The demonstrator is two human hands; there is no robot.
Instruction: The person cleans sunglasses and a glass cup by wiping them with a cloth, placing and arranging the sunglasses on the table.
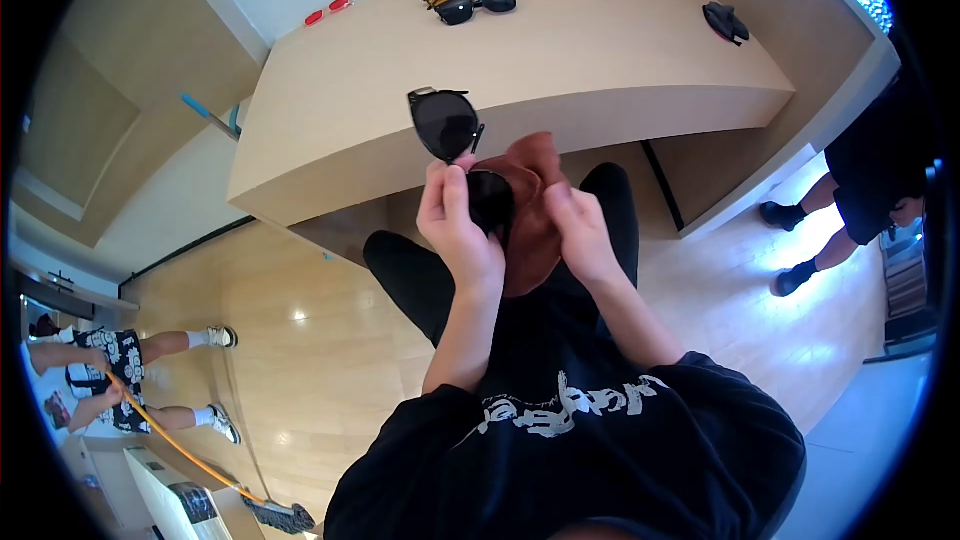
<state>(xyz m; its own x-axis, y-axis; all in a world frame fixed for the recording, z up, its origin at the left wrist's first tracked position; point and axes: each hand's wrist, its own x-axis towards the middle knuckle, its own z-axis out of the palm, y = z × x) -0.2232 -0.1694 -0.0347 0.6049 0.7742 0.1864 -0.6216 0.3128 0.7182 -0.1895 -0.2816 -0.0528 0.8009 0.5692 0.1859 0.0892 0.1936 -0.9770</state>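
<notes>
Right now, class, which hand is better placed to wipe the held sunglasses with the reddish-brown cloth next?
Probably the right hand: it holds the reddish-brown cloth, close by the sunglasses' nearer dark lens. The left hand seems less free, as it grips the sunglasses near the bridge.

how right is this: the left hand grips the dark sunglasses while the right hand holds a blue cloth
The cloth's colour is wrong: in the head view, the right hand holds a reddish-brown cloth, while the left hand grips the dark sunglasses.
</notes>
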